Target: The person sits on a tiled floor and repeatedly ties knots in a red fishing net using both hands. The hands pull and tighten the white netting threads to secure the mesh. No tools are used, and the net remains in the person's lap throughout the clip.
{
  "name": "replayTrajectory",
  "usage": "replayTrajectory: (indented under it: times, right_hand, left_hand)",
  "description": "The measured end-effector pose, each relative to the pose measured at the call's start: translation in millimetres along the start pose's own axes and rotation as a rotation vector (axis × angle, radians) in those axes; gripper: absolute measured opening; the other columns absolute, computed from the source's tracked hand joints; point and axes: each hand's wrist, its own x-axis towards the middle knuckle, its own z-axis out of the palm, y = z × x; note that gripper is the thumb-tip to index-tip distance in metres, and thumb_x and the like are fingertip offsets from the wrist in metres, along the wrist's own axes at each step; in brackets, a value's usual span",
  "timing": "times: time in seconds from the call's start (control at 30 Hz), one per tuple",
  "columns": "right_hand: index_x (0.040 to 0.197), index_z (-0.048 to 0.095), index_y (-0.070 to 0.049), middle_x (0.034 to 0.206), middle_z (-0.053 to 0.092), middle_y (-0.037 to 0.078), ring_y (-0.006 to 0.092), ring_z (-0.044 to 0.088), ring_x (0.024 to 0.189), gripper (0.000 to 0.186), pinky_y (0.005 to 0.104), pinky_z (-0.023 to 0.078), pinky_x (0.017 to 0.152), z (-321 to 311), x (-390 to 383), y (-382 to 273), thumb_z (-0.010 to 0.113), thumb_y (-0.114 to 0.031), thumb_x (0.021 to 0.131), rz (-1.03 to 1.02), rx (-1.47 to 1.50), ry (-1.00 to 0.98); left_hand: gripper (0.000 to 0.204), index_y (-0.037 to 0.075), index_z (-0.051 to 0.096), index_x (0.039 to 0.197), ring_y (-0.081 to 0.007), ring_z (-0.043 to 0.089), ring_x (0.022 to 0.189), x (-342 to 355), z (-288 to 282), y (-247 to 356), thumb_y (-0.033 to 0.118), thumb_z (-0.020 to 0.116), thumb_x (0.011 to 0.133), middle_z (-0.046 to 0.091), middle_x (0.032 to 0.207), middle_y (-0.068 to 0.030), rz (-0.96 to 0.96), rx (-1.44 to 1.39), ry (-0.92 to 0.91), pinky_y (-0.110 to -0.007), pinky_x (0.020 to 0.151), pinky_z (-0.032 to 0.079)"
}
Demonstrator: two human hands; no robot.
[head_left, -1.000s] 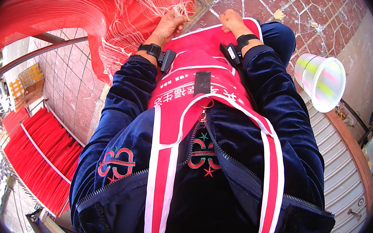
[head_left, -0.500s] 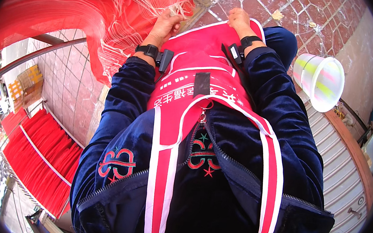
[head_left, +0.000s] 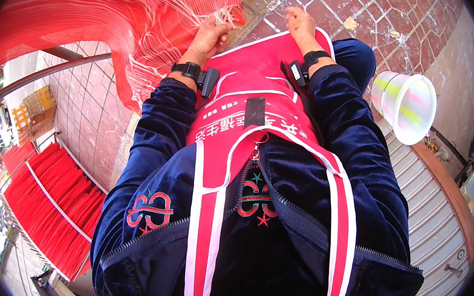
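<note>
Far left, rows of red strands (head_left: 48,210) hung below a metal rail (head_left: 38,74); above, a big sheet of red threads (head_left: 90,14) draped over that rail; left hand (head_left: 209,36) at its pale fringed edge (head_left: 222,16), fingers closed on a bunch of thread ends; right hand (head_left: 299,23) just beside, apart from the threads, fingers curled, grip unclear; further right, white plastic bucket (head_left: 405,104) on brick floor (head_left: 375,13).

red thread sheet (head_left: 90,14) cut off at frame's upper left; left hand (head_left: 209,36) fingertips buried in the strands; white bucket (head_left: 406,104) contents unreadable.
</note>
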Motion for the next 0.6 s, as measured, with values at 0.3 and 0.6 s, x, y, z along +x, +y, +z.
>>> replayTrajectory:
  times: [0.3,0.6]
  right_hand:
    - [0.097,0.067,-0.011,0.091,0.066,0.013,0.0301,0.062,0.088,0.033,0.0368,0.048,0.078,-19.2,-8.2,-22.6,0.062,-0.037,0.077,0.015,-0.110,-0.043]
    - [0.082,0.070,-0.008,0.089,0.064,0.019,0.0364,0.059,0.088,0.044,0.0401,0.045,0.082,-16.9,-1.9,-16.0,0.045,-0.044,0.083,0.008,-0.090,0.026]
  left_hand:
    - [0.015,0.005,0.049,0.090,-0.0090,0.042,0.042,-1.8,-0.9,2.3,0.011,0.059,0.081,0.046,0.054,-0.0005,0.011,0.009,0.022,-0.023,0.037,0.032]
    - [0.012,0.003,0.054,0.089,-0.0085,0.043,0.045,-3.5,-1.9,0.8,0.012,0.059,0.083,0.046,0.055,0.0001,0.019,-0.005,0.029,-0.023,0.041,0.034]
